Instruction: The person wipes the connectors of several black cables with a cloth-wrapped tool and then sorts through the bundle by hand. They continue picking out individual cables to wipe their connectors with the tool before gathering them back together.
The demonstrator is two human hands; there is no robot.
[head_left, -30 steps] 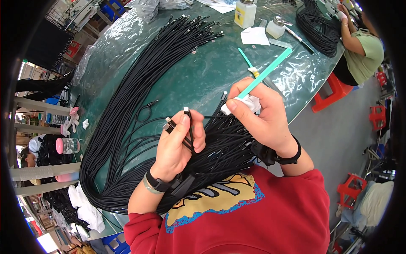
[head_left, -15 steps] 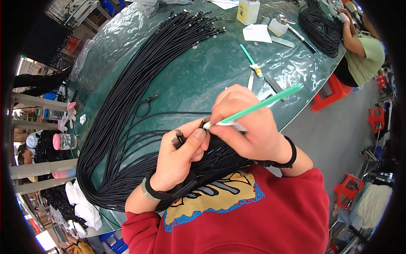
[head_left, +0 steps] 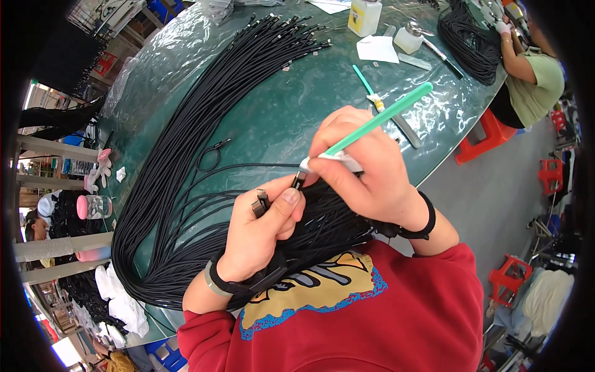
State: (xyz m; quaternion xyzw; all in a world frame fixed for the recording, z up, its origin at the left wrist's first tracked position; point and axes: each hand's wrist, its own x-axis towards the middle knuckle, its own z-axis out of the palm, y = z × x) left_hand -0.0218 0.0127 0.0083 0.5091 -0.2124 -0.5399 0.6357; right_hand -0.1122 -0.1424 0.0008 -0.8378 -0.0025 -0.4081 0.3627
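My left hand [head_left: 263, 220] is closed round several black cable ends. One black plug [head_left: 299, 180] with a metal tip sticks up between its thumb and forefinger, and more connectors [head_left: 261, 203] poke out beside the knuckles. My right hand [head_left: 362, 164] pinches a green stick [head_left: 390, 118] together with a white cloth [head_left: 341, 162] wrapped about its lower end. The white wrapped tip touches the metal end of the plug. A thick bundle of black cables [head_left: 180, 130] curves across the table and passes under my hands.
On the green table [head_left: 273, 118] lie a second green stick [head_left: 362, 79], a grey metal strip [head_left: 406, 130], a white paper [head_left: 377, 49], bottles [head_left: 364, 17] and a pen [head_left: 442, 56]. A person [head_left: 527, 74] works at the far right beside another cable bundle [head_left: 468, 46]. Red stools [head_left: 483, 137] stand at right.
My right hand has moved slightly up, tilting the green stick more steeply. The wrapped tip has shifted from the plug's side to its metal end. My left hand has barely moved.
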